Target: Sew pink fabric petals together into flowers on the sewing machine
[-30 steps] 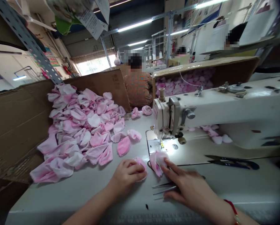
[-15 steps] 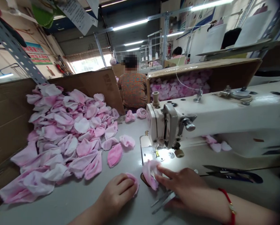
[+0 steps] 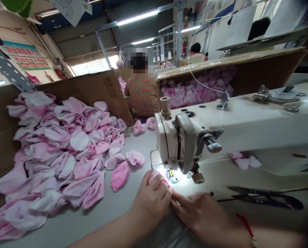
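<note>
My left hand (image 3: 151,201) is curled over a small pink fabric piece (image 3: 157,177), pinching it just in front of the needle area of the white sewing machine (image 3: 195,137). My right hand (image 3: 204,215) lies beside it, fingers pointing left and touching the left hand and the fabric; a metal tool partly shows under its palm. A big heap of pink and white fabric pieces (image 3: 58,151) lies to the left on the grey table (image 3: 112,220).
Dark scissors (image 3: 262,199) lie on the table to the right, under the machine arm. Cardboard walls (image 3: 92,89) border the heap. A cardboard box of pink pieces (image 3: 197,89) stands behind the machine. A person in an orange patterned top (image 3: 142,94) sits with back turned.
My left hand moved right and forward with its pink piece to the needle area, meeting my right hand. The two pieces are now bunched together under the fingers. The view shifted closer.
</note>
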{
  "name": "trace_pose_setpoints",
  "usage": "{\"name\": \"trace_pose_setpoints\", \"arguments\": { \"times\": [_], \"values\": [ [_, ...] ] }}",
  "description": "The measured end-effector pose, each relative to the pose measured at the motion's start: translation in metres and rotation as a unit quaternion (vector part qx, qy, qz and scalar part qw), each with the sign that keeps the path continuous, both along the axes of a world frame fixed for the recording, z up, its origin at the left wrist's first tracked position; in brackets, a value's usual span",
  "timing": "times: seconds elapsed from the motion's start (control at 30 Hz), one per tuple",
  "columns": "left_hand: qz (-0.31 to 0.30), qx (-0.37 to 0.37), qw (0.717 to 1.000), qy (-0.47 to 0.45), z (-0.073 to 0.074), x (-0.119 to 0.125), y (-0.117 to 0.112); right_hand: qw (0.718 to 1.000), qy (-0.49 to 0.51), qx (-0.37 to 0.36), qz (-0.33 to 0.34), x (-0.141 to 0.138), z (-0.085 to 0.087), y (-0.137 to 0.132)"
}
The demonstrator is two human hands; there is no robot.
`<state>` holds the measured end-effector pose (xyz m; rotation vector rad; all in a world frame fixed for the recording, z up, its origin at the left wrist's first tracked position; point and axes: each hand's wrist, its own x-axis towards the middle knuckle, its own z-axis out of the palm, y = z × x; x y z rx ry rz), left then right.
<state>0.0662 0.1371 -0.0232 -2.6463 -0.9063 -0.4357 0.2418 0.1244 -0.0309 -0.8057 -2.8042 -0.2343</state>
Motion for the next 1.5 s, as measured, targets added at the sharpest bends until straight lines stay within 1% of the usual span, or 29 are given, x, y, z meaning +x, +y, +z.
{"name": "trace_pose_setpoints", "arguments": {
  "times": [0.07, 0.17, 0.23, 0.3, 0.4, 0.5, 0.57, 0.63, 0.7, 0.77, 0.83, 0.87, 0.93, 1.0, 1.07, 1.17, 1.23, 1.33, 1.4, 1.43, 1.5],
  "values": [
    [0.016, -0.01, 0.999, -0.044, 0.001, -0.003, 0.001, 1.0, -0.006, -0.008, 0.002, 0.001, 0.003, 0.0],
    [0.013, -0.024, 0.997, -0.069, 0.011, -0.005, 0.0, 1.0, 0.005, -0.018, 0.001, 0.0, 0.004, 0.0],
    [0.007, 0.0, 0.997, -0.083, 0.018, -0.003, -0.002, 1.0, 0.01, -0.022, -0.005, -0.002, 0.0, -0.001],
    [0.01, 0.043, 0.995, -0.089, 0.021, 0.001, -0.006, 0.999, 0.015, -0.02, -0.026, -0.006, -0.004, -0.003],
    [0.01, 0.073, 0.996, -0.058, 0.015, 0.007, -0.01, 0.999, 0.012, -0.005, -0.04, -0.009, -0.008, -0.006],
    [0.012, 0.06, 0.997, -0.039, 0.005, 0.009, -0.007, 1.0, -0.005, 0.011, -0.022, -0.009, -0.007, -0.007],
    [0.007, 0.044, 0.998, -0.044, 0.005, 0.006, -0.003, 1.0, -0.007, 0.024, -0.018, -0.007, -0.006, -0.008],
    [-0.008, 0.028, 0.998, -0.05, 0.014, 0.002, 0.0, 0.999, -0.001, 0.041, -0.017, -0.006, -0.008, -0.007],
    [-0.011, 0.035, 0.997, -0.066, 0.027, -0.003, 0.0, 0.998, 0.01, 0.063, -0.018, -0.006, -0.01, -0.006],
    [0.004, 0.072, 0.994, -0.081, 0.039, -0.005, -0.005, 0.996, 0.028, 0.086, -0.023, -0.007, -0.013, -0.006],
    [0.006, 0.111, 0.99, -0.081, 0.042, -0.003, -0.01, 0.996, 0.039, 0.072, -0.027, -0.01, -0.014, -0.006],
    [-0.004, 0.118, 0.99, -0.073, 0.04, -0.002, -0.012, 0.997, 0.041, 0.051, -0.028, -0.012, -0.015, -0.006],
    [-0.032, 0.105, 0.992, -0.056, 0.03, 0.001, -0.013, 0.999, 0.038, 0.008, -0.031, -0.013, -0.015, -0.007],
    [-0.046, 0.081, 0.995, -0.043, 0.019, 0.003, -0.01, 0.999, 0.036, -0.001, -0.036, -0.013, -0.014, -0.007],
    [-0.037, 0.038, 0.998, -0.03, 0.013, 0.002, -0.005, 0.999, 0.025, 0.007, -0.036, -0.009, -0.012, -0.006],
    [-0.017, -0.031, 0.999, -0.025, 0.014, -0.003, 0.0, 1.0, -0.007, -0.014, -0.027, -0.003, -0.002, -0.002],
    [-0.006, -0.049, 0.998, -0.028, 0.018, -0.006, -0.001, 0.999, -0.027, -0.037, -0.021, 0.001, 0.005, 0.002],
    [-0.002, -0.03, 0.999, -0.045, 0.023, -0.004, -0.003, 0.994, -0.05, -0.089, -0.024, 0.003, 0.013, 0.005],
    [-0.014, -0.005, 0.999, -0.049, 0.023, 0.0, -0.002, 0.992, -0.042, -0.112, -0.028, 0.003, 0.012, 0.005],
    [-0.021, -0.001, 0.999, -0.048, 0.022, 0.001, -0.001, 0.993, -0.031, -0.112, -0.029, 0.003, 0.011, 0.004],
    [-0.026, -0.02, 0.998, -0.045, 0.018, 0.004, 0.001, 0.996, -0.006, -0.09, -0.025, 0.003, 0.007, 0.002]
  ]
}}
